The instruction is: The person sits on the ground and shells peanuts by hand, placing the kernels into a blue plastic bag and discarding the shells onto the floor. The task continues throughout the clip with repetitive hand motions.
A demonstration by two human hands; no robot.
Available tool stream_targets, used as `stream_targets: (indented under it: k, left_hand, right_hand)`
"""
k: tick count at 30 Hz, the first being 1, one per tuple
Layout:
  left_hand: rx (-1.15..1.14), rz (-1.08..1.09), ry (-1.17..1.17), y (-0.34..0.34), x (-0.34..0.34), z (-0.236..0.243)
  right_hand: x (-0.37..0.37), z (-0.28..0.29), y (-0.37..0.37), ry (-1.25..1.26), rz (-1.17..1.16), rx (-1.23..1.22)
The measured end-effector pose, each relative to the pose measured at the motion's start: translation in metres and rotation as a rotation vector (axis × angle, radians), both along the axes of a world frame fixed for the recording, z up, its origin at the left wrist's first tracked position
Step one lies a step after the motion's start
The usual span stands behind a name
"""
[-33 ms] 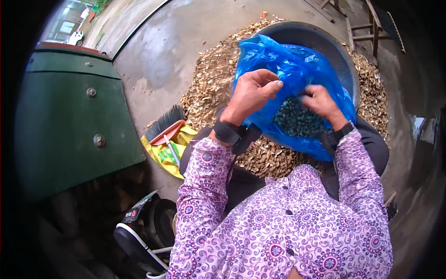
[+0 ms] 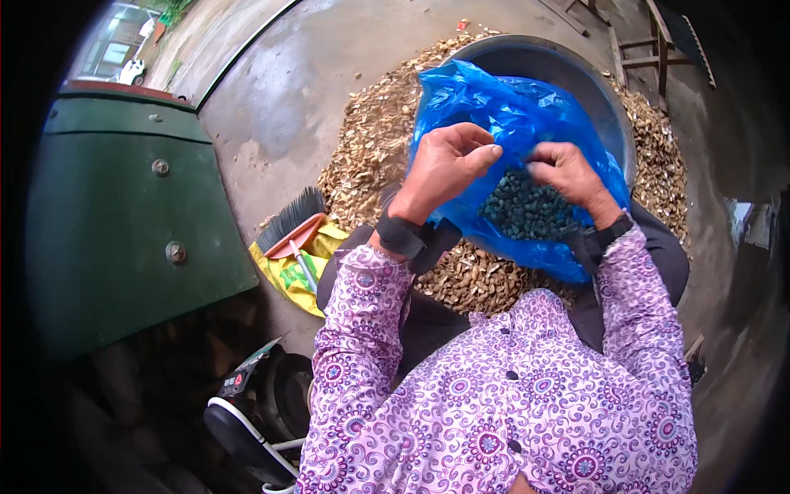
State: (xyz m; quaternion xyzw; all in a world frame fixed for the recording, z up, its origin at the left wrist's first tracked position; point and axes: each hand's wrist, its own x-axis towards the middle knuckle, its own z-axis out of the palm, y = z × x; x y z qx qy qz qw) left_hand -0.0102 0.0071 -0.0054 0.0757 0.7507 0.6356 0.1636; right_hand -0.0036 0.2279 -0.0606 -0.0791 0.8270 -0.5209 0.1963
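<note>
Damp grey floor [image 2: 263, 107] carries pale shell fragments [image 2: 370, 156] around a wide basin [image 2: 527, 59]. A blue bag [image 2: 461, 90] of dark pieces [image 2: 525, 210] drapes its near side. The left hand [image 2: 447, 169] and right hand [image 2: 569, 177] hover above, apart, fingertips pinched (on what, I cannot tell). A yellow sack [image 2: 270, 273] bears illegible green printing.

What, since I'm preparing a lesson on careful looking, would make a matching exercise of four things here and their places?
Things
1. Crinkled blue plastic bag
2. Dark-bristled broom with a pink head
3. Dark green panel with round studs
4. Brown wooden frame

Places
A. Upper right of the view
B. Partly over a yellow sheet
C. Beneath the left hand and right hand
D. Left side of the view

Pairs: 1-C, 2-B, 3-D, 4-A
</note>
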Motion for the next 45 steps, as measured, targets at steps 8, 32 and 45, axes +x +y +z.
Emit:
stream_targets:
  k: [8,32,45]
  left_hand:
    - [-0.141,0.083,0.708,0.013,0.002,0.012]
    - [0.408,-0.235,-0.416,0.061,0.009,-0.009]
    - [0.296,-0.205,-0.218,0.066,0.016,-0.018]
  right_hand:
    - [0.022,0.07,0.005,0.023,-0.037,-0.202]
    - [0.03,0.045,0.028,-0.086,-0.131,-0.37]
    - [0.035,0.037,0.029,0.006,-0.095,-0.277]
